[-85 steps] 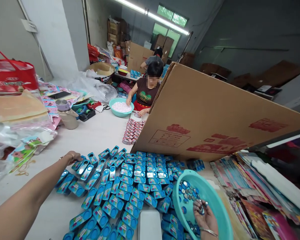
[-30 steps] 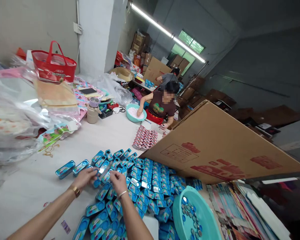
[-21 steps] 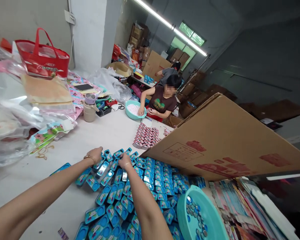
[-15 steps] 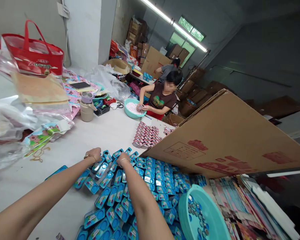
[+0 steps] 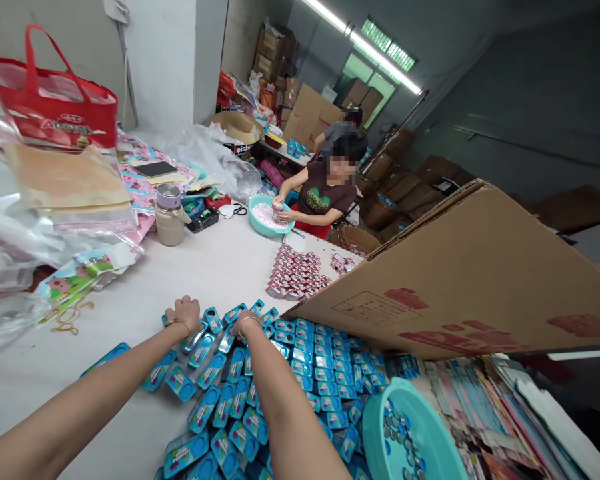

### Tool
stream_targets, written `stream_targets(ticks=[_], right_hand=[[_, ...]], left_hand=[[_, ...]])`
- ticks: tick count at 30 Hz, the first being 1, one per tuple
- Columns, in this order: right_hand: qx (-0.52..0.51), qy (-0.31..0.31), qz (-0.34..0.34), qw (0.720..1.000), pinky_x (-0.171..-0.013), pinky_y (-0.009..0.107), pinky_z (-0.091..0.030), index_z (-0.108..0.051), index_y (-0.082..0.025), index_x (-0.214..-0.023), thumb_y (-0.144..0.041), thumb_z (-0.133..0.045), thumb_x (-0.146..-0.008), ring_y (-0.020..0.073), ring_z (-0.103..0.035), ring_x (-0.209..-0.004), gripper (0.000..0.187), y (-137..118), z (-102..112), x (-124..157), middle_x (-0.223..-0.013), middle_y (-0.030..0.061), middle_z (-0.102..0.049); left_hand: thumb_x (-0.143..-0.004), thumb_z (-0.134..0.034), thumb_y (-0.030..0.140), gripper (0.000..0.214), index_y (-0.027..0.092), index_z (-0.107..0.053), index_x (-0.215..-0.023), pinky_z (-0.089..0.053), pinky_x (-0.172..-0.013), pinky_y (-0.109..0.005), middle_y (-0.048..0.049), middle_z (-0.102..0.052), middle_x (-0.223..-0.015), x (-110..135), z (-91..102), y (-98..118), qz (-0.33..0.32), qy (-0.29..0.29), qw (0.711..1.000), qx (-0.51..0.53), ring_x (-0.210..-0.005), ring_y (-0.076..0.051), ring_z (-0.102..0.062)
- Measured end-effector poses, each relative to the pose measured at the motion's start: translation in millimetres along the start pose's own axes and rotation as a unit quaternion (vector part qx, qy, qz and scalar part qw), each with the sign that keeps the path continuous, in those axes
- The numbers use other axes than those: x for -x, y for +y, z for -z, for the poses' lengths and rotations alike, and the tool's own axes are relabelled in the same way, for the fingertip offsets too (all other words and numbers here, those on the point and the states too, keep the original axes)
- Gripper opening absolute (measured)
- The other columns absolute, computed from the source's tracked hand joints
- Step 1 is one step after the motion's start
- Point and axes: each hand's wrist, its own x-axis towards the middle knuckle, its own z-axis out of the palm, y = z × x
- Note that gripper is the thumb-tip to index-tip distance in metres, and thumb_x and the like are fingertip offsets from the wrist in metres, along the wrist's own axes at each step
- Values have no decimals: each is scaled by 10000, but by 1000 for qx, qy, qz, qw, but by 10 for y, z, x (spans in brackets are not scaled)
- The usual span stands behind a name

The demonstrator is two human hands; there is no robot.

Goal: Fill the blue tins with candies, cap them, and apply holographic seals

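Note:
Many small blue packs (image 5: 300, 367) with clear sides and round recesses cover the table in front of me. At their far left edge, my left hand (image 5: 184, 312) is palm down, its fingers curled over a blue pack whose edge shows beside them. My right hand (image 5: 243, 323) reaches among the far packs, its fingers bent down onto one; its fingertips are mostly hidden. To the right, the packs stand in tight rows, while those nearer me and to the left lie tilted and loose.
A turquoise basin (image 5: 415, 427) holding small round pieces stands at the lower right. A large cardboard sheet (image 5: 460, 280) leans along the right. Across the table a co-worker (image 5: 325, 193) handles something over another basin (image 5: 267, 230), near stacked pink packs (image 5: 297, 273). A flask (image 5: 170, 217) stands left.
My left hand has shifted slightly left, and its fingers look more spread over the packs. My right hand stays nearly in place. The co-worker's hands have moved a little over the basin.

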Motion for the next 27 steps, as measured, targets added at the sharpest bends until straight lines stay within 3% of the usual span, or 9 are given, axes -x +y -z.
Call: stream_targets(ticks=[8, 11, 13, 15, 17, 21, 23, 25, 27], right_hand=[[-179, 111, 12, 977, -864, 388, -495, -580, -175, -638, -161, -823, -539, 323, -622, -1076, 263, 116, -87, 237, -912, 92, -713], [-321, 117, 35, 939, -759, 313, -525, -545, -185, -688, -275, -714, -719, 235, -652, -940, 194, 318, -119, 454, -810, 58, -670], [-417, 101, 54, 902, -692, 277, -537, -535, -191, -770, -319, -577, -835, 177, -657, -827, 150, 492, -144, 631, -783, 35, -647], [-496, 82, 73, 862, -681, 263, -546, -527, -193, -833, -286, -516, -853, 141, -655, -768, 95, 651, -197, 829, -788, 21, -640], [-549, 70, 86, 828, -709, 261, -550, -526, -192, -859, -219, -551, -791, 126, -656, -757, 77, 748, -296, 1027, -805, 16, -640], [-629, 53, 96, 769, -706, 314, -549, -573, -193, -847, -150, -616, -676, 161, -646, -701, 182, 736, -649, 1369, -772, 17, -639], [-592, 101, 129, 789, -728, 362, -538, -621, -201, -800, -151, -609, -691, 197, -631, -700, 121, 692, -870, 1521, -730, 23, -635], [-472, 206, 185, 837, -823, 398, -511, -673, -222, -784, -134, -571, -730, 233, -624, -801, 145, 673, -1073, 1661, -749, 37, -649], [-357, 300, 227, 855, -907, 407, -469, -706, -240, -789, -111, -554, -739, 252, -600, -930, 205, 697, -1208, 1756, -842, 51, -670]], left_hand=[[-628, -740, 380, 396, 137, -695, -937, -436, -888, -531, -253, -508, -1244, 152, -49, -17, 30, 12, 995, 100, -1193, -452, -463], [-556, -773, 480, 492, 136, -701, -900, -415, -942, -565, -267, -518, -1245, 249, 52, -81, 40, 20, 984, 170, -1249, -502, -412], [-531, -770, 541, 607, 131, -694, -971, -350, -1020, -608, -276, -496, -1298, 350, 134, -116, 48, 29, 971, 231, -1326, -538, -312], [-564, -747, 553, 690, 125, -659, -1098, -280, -1097, -600, -270, -448, -1386, 510, 186, -97, 53, 36, 950, 306, -1402, -522, -208], [-650, -703, 512, 668, 134, -614, -1193, -277, -1140, -526, -235, -430, -1444, 748, 171, 11, 55, 27, 917, 394, -1437, -450, -224], [-831, -573, 465, 449, 163, -636, -1156, -506, -956, -426, -169, -642, -1248, 1381, -92, 431, 68, -82, 808, 579, -1175, -329, -596], [-892, -508, 426, 377, 147, -664, -1091, -569, -813, -406, -156, -711, -1073, 1681, -268, 634, 80, -146, 743, 648, -940, -286, -692], [-935, -445, 350, 325, 138, -673, -1026, -586, -736, -375, -131, -722, -915, 1907, -401, 767, 97, -181, 688, 696, -783, -240, -704], [-947, -415, 275, 292, 135, -668, -986, -595, -707, -350, -107, -708, -825, 2038, -463, 823, 116, -193, 648, 727, -724, -211, -699]])
